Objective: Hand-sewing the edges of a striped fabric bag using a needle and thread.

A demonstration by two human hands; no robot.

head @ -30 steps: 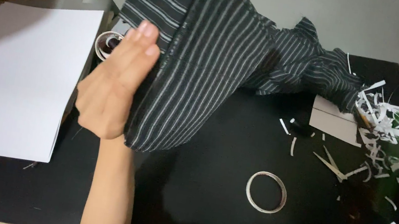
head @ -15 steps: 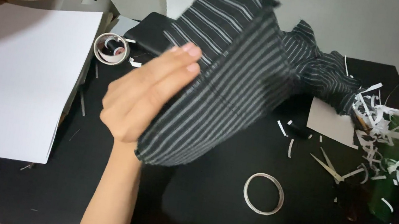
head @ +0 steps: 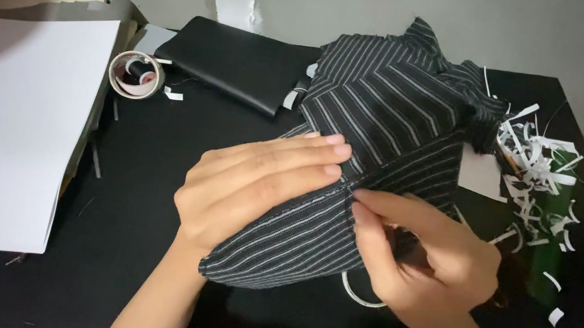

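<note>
Two hands on one dark striped garment, heaped mid-bench and trailing toward the far right corner. Near fold drawn toward the front edge, long axis slanting from front-left up to far-right. Left hand laid flat across that fold, fingers straight and together, pressing rather than clasping; no closed grip there. Right hand just right of it, thumb and forefinger pinched onto the cloth's hem where the two hands nearly touch, remaining fingers curled. Both equally close to the fold, left above it, right at its edge. Partly hidden under the right hand and the cloth, toward the front edge: a thin white ring. Farther out, a black flat case by the far edge, a tape roll to its left, a large white sheet covering the left side. White paper shreds scattered along the right edge, over something green, too obscured to identify.
</note>
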